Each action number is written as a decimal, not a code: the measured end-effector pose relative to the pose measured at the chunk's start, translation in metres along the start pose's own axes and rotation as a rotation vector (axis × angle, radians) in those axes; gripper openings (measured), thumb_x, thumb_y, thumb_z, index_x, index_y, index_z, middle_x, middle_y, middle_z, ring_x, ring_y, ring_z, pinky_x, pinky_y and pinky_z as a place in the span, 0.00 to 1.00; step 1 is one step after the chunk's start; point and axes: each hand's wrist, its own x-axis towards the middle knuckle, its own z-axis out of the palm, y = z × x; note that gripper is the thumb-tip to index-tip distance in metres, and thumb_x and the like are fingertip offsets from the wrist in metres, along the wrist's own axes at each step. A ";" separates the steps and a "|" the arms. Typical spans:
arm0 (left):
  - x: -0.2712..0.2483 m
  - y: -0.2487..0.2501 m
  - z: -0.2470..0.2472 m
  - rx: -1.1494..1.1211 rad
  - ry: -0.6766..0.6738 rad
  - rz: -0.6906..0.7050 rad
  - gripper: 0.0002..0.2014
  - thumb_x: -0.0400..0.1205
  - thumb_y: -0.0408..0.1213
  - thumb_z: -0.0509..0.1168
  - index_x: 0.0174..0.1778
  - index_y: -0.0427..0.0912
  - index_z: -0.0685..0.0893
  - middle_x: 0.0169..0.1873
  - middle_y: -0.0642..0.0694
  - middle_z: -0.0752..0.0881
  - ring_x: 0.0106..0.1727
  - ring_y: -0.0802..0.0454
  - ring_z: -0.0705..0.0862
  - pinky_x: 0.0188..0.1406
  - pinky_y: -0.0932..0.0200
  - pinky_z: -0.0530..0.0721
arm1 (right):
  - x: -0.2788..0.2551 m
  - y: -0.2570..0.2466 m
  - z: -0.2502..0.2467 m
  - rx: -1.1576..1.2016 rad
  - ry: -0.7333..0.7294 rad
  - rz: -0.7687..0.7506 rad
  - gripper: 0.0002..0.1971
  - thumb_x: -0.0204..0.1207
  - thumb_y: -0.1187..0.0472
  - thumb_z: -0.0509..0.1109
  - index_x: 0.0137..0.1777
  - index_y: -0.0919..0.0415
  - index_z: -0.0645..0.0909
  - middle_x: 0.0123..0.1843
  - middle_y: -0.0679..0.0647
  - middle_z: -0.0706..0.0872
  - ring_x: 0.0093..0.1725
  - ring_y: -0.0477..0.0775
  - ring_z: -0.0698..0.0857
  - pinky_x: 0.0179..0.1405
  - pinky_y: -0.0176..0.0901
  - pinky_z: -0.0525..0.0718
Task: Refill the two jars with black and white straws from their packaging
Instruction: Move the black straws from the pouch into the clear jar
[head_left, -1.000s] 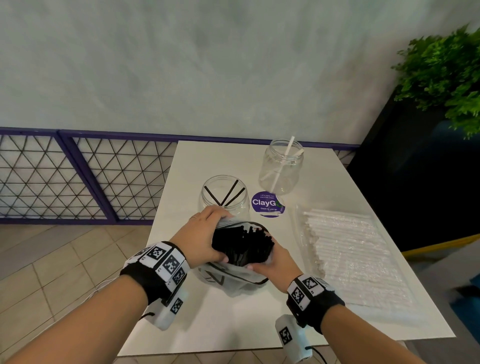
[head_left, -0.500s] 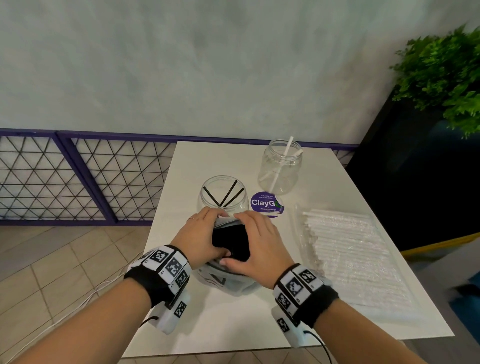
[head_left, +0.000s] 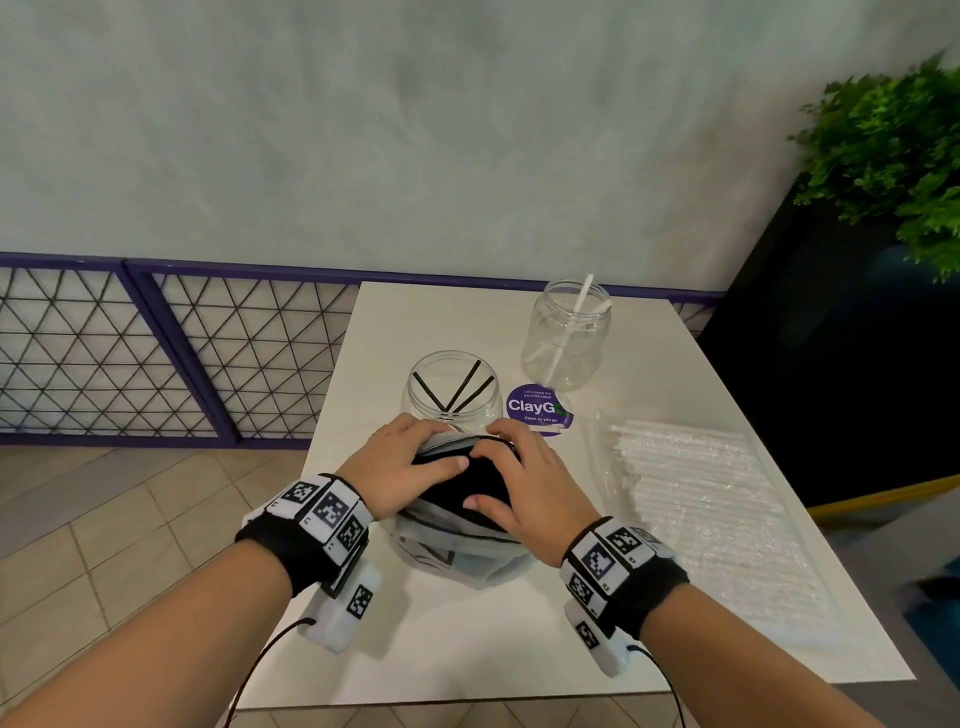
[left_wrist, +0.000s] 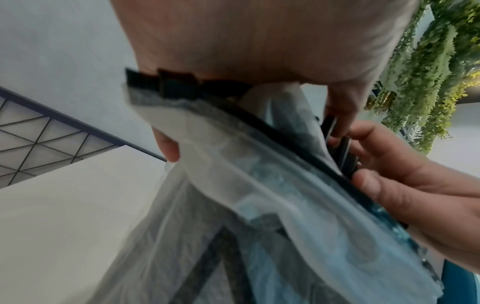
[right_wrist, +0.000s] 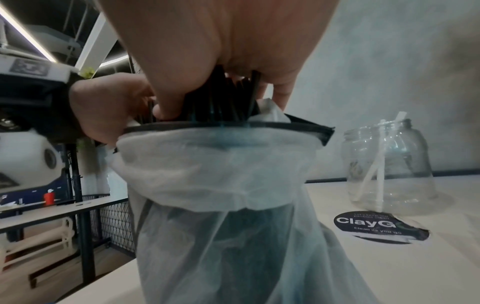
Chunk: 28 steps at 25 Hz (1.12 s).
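Observation:
A translucent bag (head_left: 457, 551) packed with black straws (head_left: 480, 486) stands on the white table (head_left: 467, 649) in front of me. My left hand (head_left: 410, 457) holds the bag's black-edged rim (right_wrist: 221, 125) on its left side. My right hand (head_left: 514, 467) reaches into the mouth from above, its fingers curled round a bundle of the black straws (right_wrist: 228, 94). Just behind stands a clear jar (head_left: 452, 389) with three black straws. A taller clear jar (head_left: 566, 338) with two white straws stands further back right. A sealed pack of white straws (head_left: 691, 493) lies on the right.
A round purple ClayGo sticker (head_left: 537, 408) lies on the table between the jars. A purple-framed mesh fence (head_left: 156, 353) runs along the left, with tiled floor below. A green plant (head_left: 893, 161) and a dark cabinet stand to the right of the table.
My right hand left the bag's right side and came over the open mouth, and its fingers now wrap the black straws. The left hand stayed on the rim.

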 end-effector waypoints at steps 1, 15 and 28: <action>0.002 0.001 0.001 -0.018 0.018 -0.004 0.30 0.70 0.65 0.61 0.65 0.54 0.78 0.59 0.52 0.77 0.63 0.56 0.74 0.66 0.60 0.69 | 0.001 0.000 0.000 -0.032 0.010 -0.009 0.25 0.72 0.38 0.62 0.66 0.48 0.67 0.70 0.54 0.70 0.65 0.58 0.75 0.61 0.53 0.79; 0.018 -0.004 0.017 -0.639 0.123 -0.151 0.07 0.84 0.39 0.62 0.39 0.47 0.79 0.38 0.50 0.84 0.46 0.52 0.80 0.56 0.52 0.75 | -0.005 -0.007 0.007 0.050 0.062 0.028 0.42 0.63 0.35 0.72 0.75 0.50 0.65 0.73 0.46 0.71 0.70 0.52 0.69 0.70 0.47 0.68; 0.020 -0.011 0.019 -0.841 0.120 -0.299 0.11 0.81 0.38 0.60 0.56 0.43 0.83 0.56 0.35 0.87 0.61 0.41 0.84 0.70 0.42 0.77 | 0.001 -0.001 -0.002 0.106 -0.131 0.014 0.50 0.67 0.34 0.71 0.83 0.47 0.49 0.71 0.44 0.72 0.72 0.44 0.63 0.70 0.40 0.61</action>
